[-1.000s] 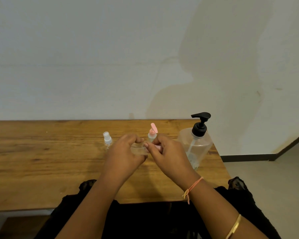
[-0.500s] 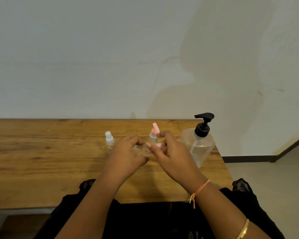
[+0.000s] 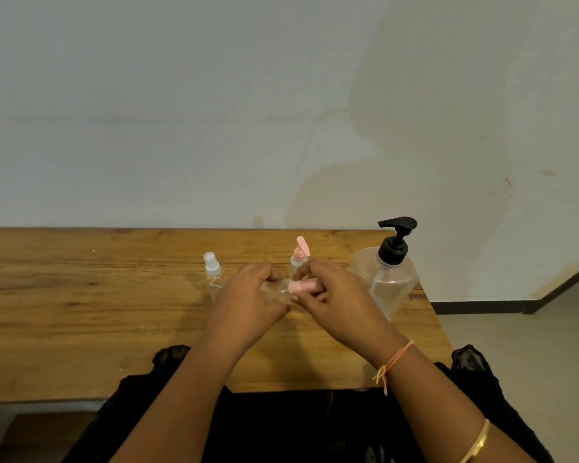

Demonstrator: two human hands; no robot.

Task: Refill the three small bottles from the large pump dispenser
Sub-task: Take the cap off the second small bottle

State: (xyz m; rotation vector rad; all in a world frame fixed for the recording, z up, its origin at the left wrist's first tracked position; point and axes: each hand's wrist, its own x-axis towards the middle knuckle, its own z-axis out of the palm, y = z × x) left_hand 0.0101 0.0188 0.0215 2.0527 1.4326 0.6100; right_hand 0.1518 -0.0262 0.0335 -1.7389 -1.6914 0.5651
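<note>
Left hand [image 3: 248, 295] curled round the body of a small clear bottle [image 3: 279, 290], right hand [image 3: 335, 295] pinching its pink cap [image 3: 303, 285] between thumb and fingertips. Both hands grasping, neither slack. Cannot tell whether the cap sits on the neck or just off it.

Held sideways, just above the wooden table [image 3: 81, 312], neck toward the right. See-through plastic, most of the body hidden inside the left palm; only the shoulder and neck showing in the gap between the hands. Pink cap short and tube-shaped, lying level.

Three small bottles counted, and one large pump dispenser [image 3: 386, 282]. One small bottle in the hands. One white-topped spray bottle [image 3: 212, 265] upright on the table, just beyond the left hand and to its left. One pink flip-top bottle [image 3: 299, 259] upright just beyond the fingertips, between the two hands, lid tipped open.

Dispenser upright near the table's right edge, just beside the right hand on its outer side: clear rounded body, dip tube visible inside, black pump head [image 3: 396, 235] with the spout pointing left.

Two bands on the right arm: an orange thread [image 3: 393, 360] at the wrist, a gold bangle [image 3: 475, 442] further up.
</note>
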